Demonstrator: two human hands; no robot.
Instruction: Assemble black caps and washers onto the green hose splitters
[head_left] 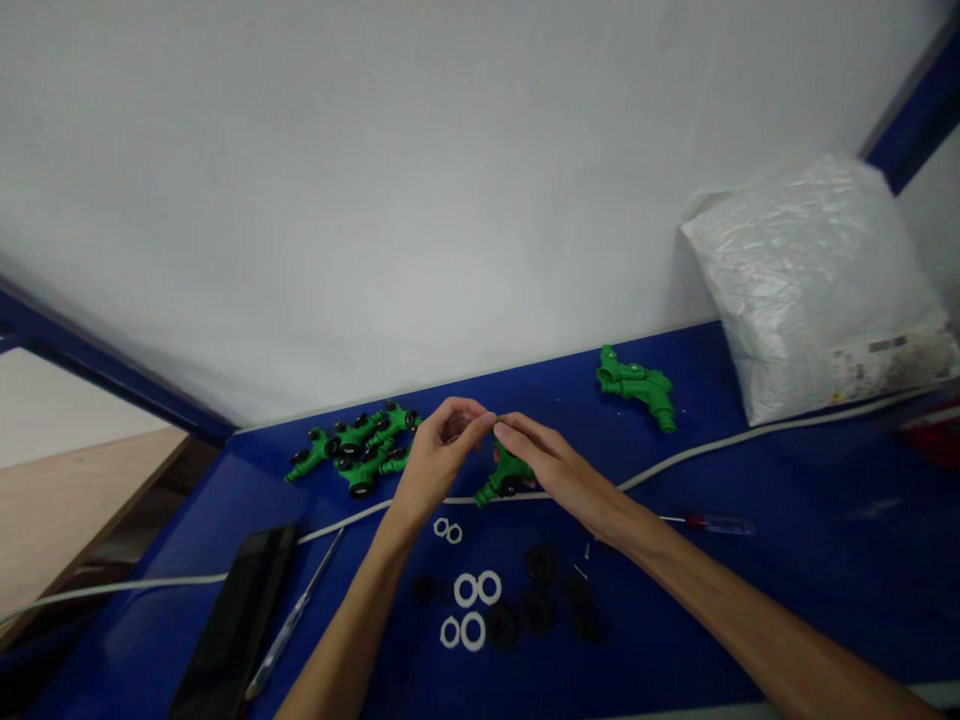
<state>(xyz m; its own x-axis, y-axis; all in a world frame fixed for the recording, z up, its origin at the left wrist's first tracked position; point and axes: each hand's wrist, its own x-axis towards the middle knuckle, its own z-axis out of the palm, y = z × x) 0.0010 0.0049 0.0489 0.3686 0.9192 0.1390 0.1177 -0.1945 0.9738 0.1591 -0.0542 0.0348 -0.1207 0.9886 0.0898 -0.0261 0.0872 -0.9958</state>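
My right hand is closed around a green plastic hose connector with dark rings, held just above the blue table; its far end is hidden by the fingers. My left hand is pinched, thumb against forefinger, and its tips meet the right hand's fingertips at the top of the connector. Whatever lies between those tips is too small to make out. Below the hands lie several white rings, a pair of smaller white rings and several black rings.
Several green connectors with black caps lie at back left, and another green connector at back right. A white cable crosses the table. Around it are screwdrivers, a black flat device, small screws and a plastic-wrapped package.
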